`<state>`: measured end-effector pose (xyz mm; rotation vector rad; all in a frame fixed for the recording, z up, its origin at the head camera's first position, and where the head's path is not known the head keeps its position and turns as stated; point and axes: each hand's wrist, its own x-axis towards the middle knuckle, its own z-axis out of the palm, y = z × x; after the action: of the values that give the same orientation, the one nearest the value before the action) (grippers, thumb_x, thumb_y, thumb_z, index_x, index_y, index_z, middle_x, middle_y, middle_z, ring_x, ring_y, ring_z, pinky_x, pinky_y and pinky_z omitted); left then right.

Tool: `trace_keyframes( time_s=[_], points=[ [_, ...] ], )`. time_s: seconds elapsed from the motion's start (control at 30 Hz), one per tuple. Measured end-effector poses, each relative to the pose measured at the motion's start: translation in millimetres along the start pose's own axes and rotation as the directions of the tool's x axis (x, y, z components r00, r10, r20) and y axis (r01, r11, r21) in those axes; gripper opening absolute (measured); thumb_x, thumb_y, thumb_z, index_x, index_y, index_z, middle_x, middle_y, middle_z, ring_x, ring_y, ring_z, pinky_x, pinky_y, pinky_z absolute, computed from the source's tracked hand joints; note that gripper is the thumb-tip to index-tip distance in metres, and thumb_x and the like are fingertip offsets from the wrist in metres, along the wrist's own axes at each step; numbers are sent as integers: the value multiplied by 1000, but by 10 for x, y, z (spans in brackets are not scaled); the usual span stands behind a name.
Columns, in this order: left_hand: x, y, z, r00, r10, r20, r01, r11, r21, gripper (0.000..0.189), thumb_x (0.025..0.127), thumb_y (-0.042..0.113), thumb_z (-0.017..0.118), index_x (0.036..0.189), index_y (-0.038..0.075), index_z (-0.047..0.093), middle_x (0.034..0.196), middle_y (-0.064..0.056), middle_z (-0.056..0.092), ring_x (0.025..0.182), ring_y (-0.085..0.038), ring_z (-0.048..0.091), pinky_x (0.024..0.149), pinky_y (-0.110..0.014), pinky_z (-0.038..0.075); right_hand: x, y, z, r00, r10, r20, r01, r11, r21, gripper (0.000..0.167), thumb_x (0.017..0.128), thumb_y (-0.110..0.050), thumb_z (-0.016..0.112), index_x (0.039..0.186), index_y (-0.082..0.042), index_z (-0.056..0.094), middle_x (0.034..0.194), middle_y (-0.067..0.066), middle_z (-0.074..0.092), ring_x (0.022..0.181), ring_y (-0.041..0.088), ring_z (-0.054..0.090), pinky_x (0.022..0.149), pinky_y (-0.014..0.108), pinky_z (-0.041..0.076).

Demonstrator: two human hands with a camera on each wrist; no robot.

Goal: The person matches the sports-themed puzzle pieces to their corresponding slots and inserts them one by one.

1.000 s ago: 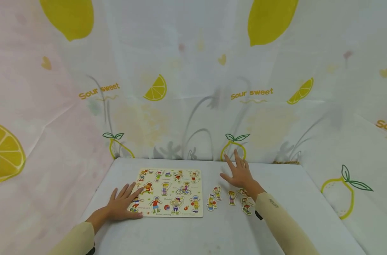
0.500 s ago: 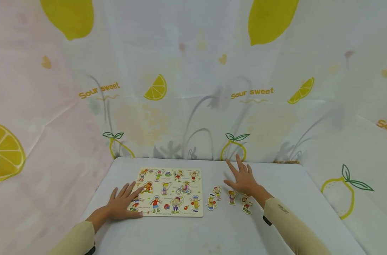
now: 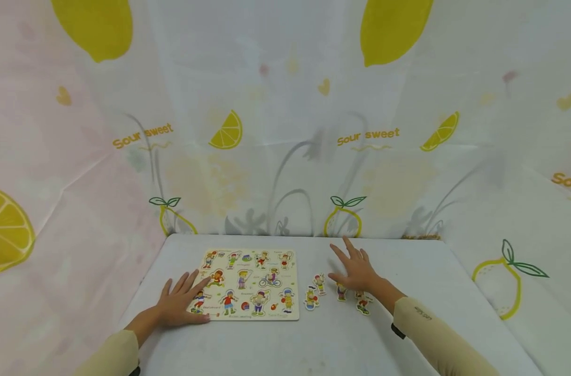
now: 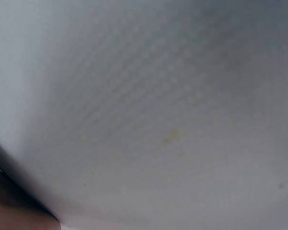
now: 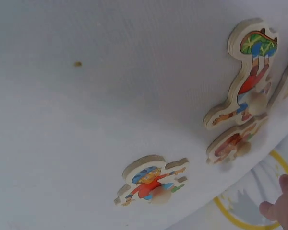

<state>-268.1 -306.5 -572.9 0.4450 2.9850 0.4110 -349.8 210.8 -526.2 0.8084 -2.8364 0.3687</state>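
My left hand (image 3: 179,303) lies with spread fingers on the left edge of a wooden knob puzzle board (image 3: 266,295) printed with children playing sports. The left wrist view holds mostly blurred pale surface, with a bit of skin (image 4: 24,219) in its lower left corner. Over the loose puzzle pieces, my right hand (image 3: 358,271) hovers, fingers spread and holding nothing. It partly covers a purple-trousered figure piece (image 3: 341,293) and a skateboarder piece (image 5: 249,91). Closer in the right wrist view are a blue-helmeted piece (image 5: 146,179) and a reddish-brown piece (image 5: 228,146), each with a round knob.
Between board and right hand lie two more figure pieces, one with a red ball (image 3: 311,299) and one beside it (image 3: 319,283). A white table (image 3: 323,344) carries everything. Behind it hangs a lemon-print cloth (image 3: 276,172), which also closes in both sides.
My right hand has come back toward me and a little to the right, now hiding more of the loose pieces. The left hand keeps its place on the board.
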Motion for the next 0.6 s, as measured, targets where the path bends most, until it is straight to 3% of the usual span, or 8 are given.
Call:
trace_keyframes(
  time_s=[0.17, 0.27, 0.4, 0.5, 0.6],
  points=[
    [4, 7, -33, 1000, -5, -2, 5, 1000, 27, 107, 72, 80, 63, 155, 22, 30, 163, -23, 13, 148, -51, 9, 109, -76, -1, -22, -89, 116, 998, -52, -33, 54, 996, 72, 71, 89, -42, 70, 148, -13, 43, 158, 29, 23, 131, 43, 49, 105, 70, 31],
    [-4, 5, -43, 1000, -11, 3, 11, 999, 35, 107, 72, 80, 63, 155, 21, 30, 164, -23, 13, 148, -50, 9, 110, -76, -1, -31, -143, 220, 993, -99, -62, 105, 988, 110, 62, 86, -35, 74, 140, -13, 51, 153, 29, 31, 119, 36, 59, 98, 66, 41],
    [-14, -4, -34, 1000, -7, -10, 7, 1000, 30, 107, 72, 78, 65, 155, 20, 31, 163, -24, 14, 147, -51, 10, 110, -76, 0, -48, -241, 330, 993, -105, -60, 115, 973, 198, 56, 85, -29, 76, 134, -11, 55, 150, 30, 36, 115, 37, 62, 93, 65, 44],
    [-9, -8, -15, 1000, -10, -6, 10, 999, 33, 108, 72, 79, 64, 155, 19, 31, 163, -24, 13, 148, -51, 9, 110, -76, 0, -46, -310, 397, 1000, -2, -12, 6, 948, 318, 47, 85, -27, 77, 126, -12, 59, 148, 29, 38, 121, 43, 57, 95, 67, 43],
    [-4, -4, -5, 1000, -18, 0, 18, 1000, 23, 108, 71, 79, 65, 154, 19, 32, 163, -23, 13, 148, -50, 9, 110, -75, -1, -24, -353, 437, 994, 108, 24, -108, 893, 438, 35, 84, -21, 79, 115, -14, 64, 146, 27, 42, 129, 48, 49, 101, 66, 41]
  ],
)
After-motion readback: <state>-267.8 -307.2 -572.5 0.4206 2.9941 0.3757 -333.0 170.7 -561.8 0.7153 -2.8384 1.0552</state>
